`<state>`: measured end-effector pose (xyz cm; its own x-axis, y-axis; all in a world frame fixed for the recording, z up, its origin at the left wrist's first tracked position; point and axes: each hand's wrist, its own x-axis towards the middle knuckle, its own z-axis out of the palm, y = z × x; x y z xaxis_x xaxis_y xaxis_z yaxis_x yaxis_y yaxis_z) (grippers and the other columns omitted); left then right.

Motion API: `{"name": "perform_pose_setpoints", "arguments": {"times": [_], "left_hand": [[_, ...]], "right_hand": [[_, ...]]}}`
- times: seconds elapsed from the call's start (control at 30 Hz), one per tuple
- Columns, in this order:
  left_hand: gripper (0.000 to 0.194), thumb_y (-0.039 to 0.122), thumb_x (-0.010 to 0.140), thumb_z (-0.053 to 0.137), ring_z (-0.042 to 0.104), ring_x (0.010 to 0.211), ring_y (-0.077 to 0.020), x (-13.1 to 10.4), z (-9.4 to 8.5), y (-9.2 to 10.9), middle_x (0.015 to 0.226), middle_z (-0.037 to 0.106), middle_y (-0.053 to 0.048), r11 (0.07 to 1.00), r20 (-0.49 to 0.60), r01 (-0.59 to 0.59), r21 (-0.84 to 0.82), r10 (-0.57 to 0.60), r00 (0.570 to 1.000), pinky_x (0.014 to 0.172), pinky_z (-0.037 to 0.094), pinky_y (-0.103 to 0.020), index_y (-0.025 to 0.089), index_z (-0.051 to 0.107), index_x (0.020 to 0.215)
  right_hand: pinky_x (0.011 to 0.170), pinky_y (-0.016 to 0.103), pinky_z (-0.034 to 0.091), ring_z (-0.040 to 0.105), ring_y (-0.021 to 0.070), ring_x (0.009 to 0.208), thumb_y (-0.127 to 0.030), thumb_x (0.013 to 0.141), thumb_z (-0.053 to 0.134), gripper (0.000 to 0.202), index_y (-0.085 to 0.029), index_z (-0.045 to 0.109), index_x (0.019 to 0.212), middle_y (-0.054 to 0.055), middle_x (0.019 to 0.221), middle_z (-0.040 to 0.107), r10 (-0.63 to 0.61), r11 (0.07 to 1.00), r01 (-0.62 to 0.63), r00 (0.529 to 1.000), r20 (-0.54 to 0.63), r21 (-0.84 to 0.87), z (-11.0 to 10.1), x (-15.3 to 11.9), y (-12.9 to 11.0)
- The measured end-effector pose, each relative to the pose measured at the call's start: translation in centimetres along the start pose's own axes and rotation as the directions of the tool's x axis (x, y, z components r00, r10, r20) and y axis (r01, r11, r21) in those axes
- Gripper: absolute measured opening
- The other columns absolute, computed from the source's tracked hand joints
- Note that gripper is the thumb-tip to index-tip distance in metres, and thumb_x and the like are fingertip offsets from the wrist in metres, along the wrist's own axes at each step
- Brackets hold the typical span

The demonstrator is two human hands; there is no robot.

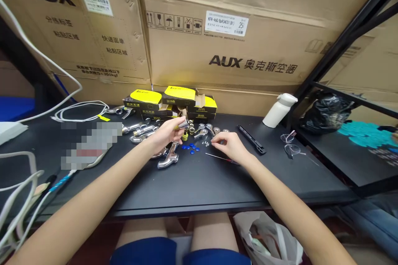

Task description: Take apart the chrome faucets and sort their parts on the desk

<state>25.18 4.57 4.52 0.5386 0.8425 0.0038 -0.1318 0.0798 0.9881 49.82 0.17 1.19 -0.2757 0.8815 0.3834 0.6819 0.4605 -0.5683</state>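
My left hand is closed around a small shiny metal fitting, held above the table. With fingertips pinched together, my right hand is low by some small screws; what it pinches, if anything, is hidden. Beneath its wrist lies a thin screwdriver. Several chrome lever handles lie just beyond the screws. Several blue round caps are scattered between my hands. A chrome faucet body rests below my left hand, with more chrome faucet bodies to its left.
Black and yellow boxes are stacked at the back against large cartons. To the right are a black stick-shaped tool, a white bottle and glasses. A white cable is coiled at left.
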Motion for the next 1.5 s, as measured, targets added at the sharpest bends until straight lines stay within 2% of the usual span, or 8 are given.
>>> {"name": "perform_pose_setpoints", "arguments": {"times": [0.3,0.43,0.57,0.77,1.0,1.13,1.33,1.5], "left_hand": [[0.026,0.043,0.084,0.057,0.032,0.045,-0.0055,-0.1,0.4,-0.2,0.061,0.037,0.006,0.997,0.067,-0.009,0.078,0.004,0.998,0.051,0.048,-0.024,0.019,0.048,0.078],[0.024,0.042,0.083,0.058,0.044,0.053,-0.0085,-0.6,1.4,-0.3,0.068,0.047,0.002,0.996,0.175,0.033,0.077,-0.046,0.984,0.050,0.048,-0.023,0.019,0.053,0.085],[0.031,0.046,0.081,0.058,0.053,0.058,-0.0118,-1.1,2.7,-1.2,0.074,0.057,-0.001,0.969,0.261,-0.019,0.245,-0.047,0.964,0.049,0.050,-0.024,0.020,0.059,0.098],[0.039,0.046,0.080,0.060,0.060,0.056,-0.0129,-1.0,2.9,-2.2,0.079,0.069,-0.005,0.921,0.264,-0.078,0.381,-0.027,0.964,0.053,0.051,-0.026,0.020,0.053,0.109],[0.036,0.043,0.075,0.068,0.067,0.087,-0.0204,-0.2,0.6,-0.3,0.100,0.071,-0.011,0.953,-0.002,-0.149,0.265,0.155,0.988,0.069,0.053,-0.030,0.018,0.053,0.097],[0.040,0.042,0.067,0.075,0.064,0.096,-0.0201,0.8,-1.9,0.1,0.103,0.071,-0.009,0.924,-0.254,-0.238,0.301,0.318,0.913,0.085,0.049,-0.032,0.018,0.057,0.094],[0.037,0.048,0.070,0.068,0.063,0.075,-0.0205,1.7,-5.9,-0.3,0.088,0.070,-0.008,0.588,-0.339,-0.039,0.808,0.518,0.785,0.075,0.050,-0.032,0.017,0.068,0.090],[0.028,0.039,0.076,0.060,0.065,0.083,-0.0241,1.6,-7.7,-0.7,0.093,0.071,-0.008,0.326,-0.232,0.057,0.944,0.529,0.816,0.078,0.048,-0.033,0.019,0.065,0.095]], "right_hand": [[0.060,0.027,0.046,0.059,0.0145,0.064,-0.011,0.077,0.062,0.012,-0.018,0.071,0.080,0.003,0.073,0.067,-0.018,0.998,0.023,0.997,0.069,-0.067,0.9,-0.2,0.2],[0.053,0.027,0.049,0.060,0.0147,0.062,-0.032,0.078,0.066,0.018,-0.017,0.069,0.088,0.004,0.076,0.067,0.087,0.973,-0.075,0.995,-0.047,0.217,0.7,-0.1,-0.9],[0.043,0.025,0.051,0.064,0.0172,0.067,-0.045,0.073,0.070,0.039,-0.017,0.063,0.099,0.006,0.085,0.067,0.193,0.763,-0.204,0.977,0.086,0.613,0.8,0.0,-2.0],[0.049,0.026,0.057,0.062,0.0161,0.071,-0.039,0.069,0.074,0.028,-0.016,0.066,0.082,0.003,0.080,0.062,0.167,0.713,-0.196,0.980,0.109,0.673,0.8,0.1,-1.9],[0.044,0.020,0.050,0.064,0.0138,0.065,-0.041,0.069,0.072,0.033,-0.019,0.061,0.091,0.002,0.083,0.064,0.390,0.600,-0.189,0.917,-0.078,0.777,-1.2,0.8,-0.9],[0.041,0.017,0.046,0.064,0.0123,0.060,-0.040,0.068,0.073,0.034,-0.019,0.059,0.090,0.001,0.082,0.061,0.482,0.603,-0.168,0.856,-0.188,0.780,-1.7,1.1,-0.1],[0.041,0.017,0.046,0.067,0.0140,0.064,-0.044,0.067,0.073,0.037,-0.019,0.058,0.091,0.002,0.089,0.062,0.507,0.659,-0.164,0.818,-0.272,0.734,-1.7,1.2,0.3],[0.044,0.018,0.048,0.069,0.0158,0.070,-0.044,0.066,0.073,0.042,-0.019,0.058,0.096,0.006,0.101,0.062,0.501,0.699,-0.153,0.802,-0.325,0.699,-1.9,1.1,0.6]]}}
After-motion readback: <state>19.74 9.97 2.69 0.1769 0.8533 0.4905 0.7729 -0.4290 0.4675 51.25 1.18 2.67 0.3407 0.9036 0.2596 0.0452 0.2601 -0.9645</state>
